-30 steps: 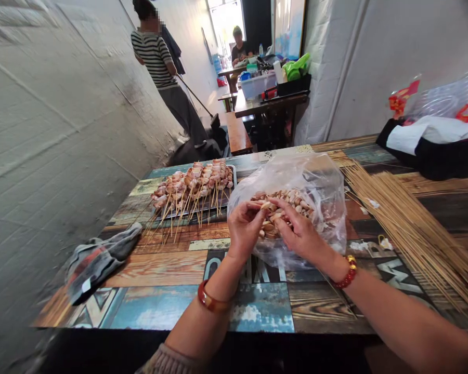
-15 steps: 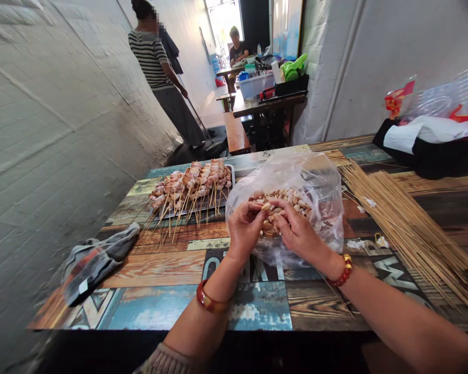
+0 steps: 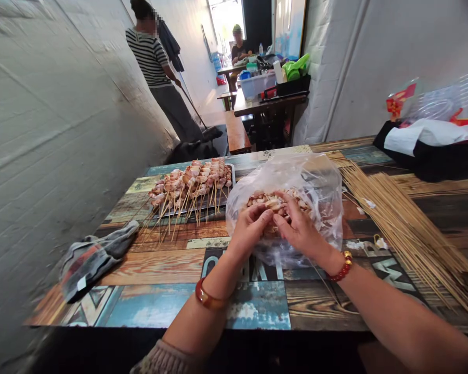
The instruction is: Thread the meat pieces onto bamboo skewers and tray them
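Over an open clear plastic bag (image 3: 327, 208), my two hands come together. Pinched between the thumb and fingers of my left hand (image 3: 249, 228) is a small pale piece of meat (image 3: 271, 205). My right hand (image 3: 302, 231) is closed on a thin bamboo skewer (image 3: 329, 288), whose blunt end sticks out below the wrist toward the table edge; its tip is hidden by my fingers. Many pinkish-brown meat pieces (image 3: 302, 200) lie in the bag under my hands. Left of the bag, a metal tray (image 3: 233, 174) carries a heap of threaded meat skewers (image 3: 197, 179), sticks pointing toward me.
Loose bamboo skewers (image 3: 405, 228) lie in a bundle at right. A grey cloth (image 3: 97, 257) rests at the left table edge. A black bag (image 3: 432, 156) with plastic packaging sits back right. Beyond the table, one person (image 3: 152, 67) holds a long handle; another sits farther back.
My hands have shifted slightly, and my right fingers now reach farther over the meat. The skewer's blunt end has moved a little left and up. The standing person's long-handled tool has moved.
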Available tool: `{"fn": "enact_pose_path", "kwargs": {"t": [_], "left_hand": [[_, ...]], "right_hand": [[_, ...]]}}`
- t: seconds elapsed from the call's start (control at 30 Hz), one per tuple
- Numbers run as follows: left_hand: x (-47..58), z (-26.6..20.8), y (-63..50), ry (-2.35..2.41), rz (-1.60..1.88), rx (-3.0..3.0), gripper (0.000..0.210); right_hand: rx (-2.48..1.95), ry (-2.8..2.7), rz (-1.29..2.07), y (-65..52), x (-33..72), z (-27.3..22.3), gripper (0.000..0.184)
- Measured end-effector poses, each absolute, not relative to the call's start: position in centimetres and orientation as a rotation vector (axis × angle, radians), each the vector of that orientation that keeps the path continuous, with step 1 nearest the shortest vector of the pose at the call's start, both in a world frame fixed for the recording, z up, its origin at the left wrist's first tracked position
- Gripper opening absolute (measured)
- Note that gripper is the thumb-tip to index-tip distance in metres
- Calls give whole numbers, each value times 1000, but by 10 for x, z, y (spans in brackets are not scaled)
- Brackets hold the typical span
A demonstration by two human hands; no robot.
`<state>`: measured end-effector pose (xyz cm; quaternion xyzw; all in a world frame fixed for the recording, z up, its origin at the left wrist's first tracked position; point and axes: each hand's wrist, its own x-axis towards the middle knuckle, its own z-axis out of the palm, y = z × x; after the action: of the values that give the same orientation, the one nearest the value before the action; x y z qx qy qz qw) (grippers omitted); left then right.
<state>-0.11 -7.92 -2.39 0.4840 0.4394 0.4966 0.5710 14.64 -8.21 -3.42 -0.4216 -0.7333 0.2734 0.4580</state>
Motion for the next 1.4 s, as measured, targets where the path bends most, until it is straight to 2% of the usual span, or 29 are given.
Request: {"fn": "enact_pose_path", "kwargs": {"t": [0.13,0.33,0.43,0.5,0.53,0.57,0.7,0.9,1.4], "left_hand": [[-3,-25,-79,917,1090,1005,28],[-9,-27,-71,819,1254,734,35],[-12,-26,-67,860,1432,690,32],[-14,-26,-65,892,1530,662,30],[-14,-26,-64,901,1556,657,30],[-14,-26,-64,902,1561,658,31],[-9,-26,-69,847,1389,713,34],[0,-24,-77,776,1230,650,33],[15,-26,-87,672,1110,752,31]], "right_hand": [[-1023,-1826,749,-84,142,-35,60],[-946,-1702,1047,-83,140,-43,71],[-1021,-1711,1154,-82,141,-45,59],[-1084,-1767,1181,-83,142,-44,36],[-1097,-1807,1161,-83,142,-44,24],[-1098,-1847,1120,-84,143,-43,19],[-1082,-1924,881,-85,142,-42,37],[-1073,-1930,675,-86,138,-46,34],[-1105,-1882,590,-89,135,-54,34]]}}
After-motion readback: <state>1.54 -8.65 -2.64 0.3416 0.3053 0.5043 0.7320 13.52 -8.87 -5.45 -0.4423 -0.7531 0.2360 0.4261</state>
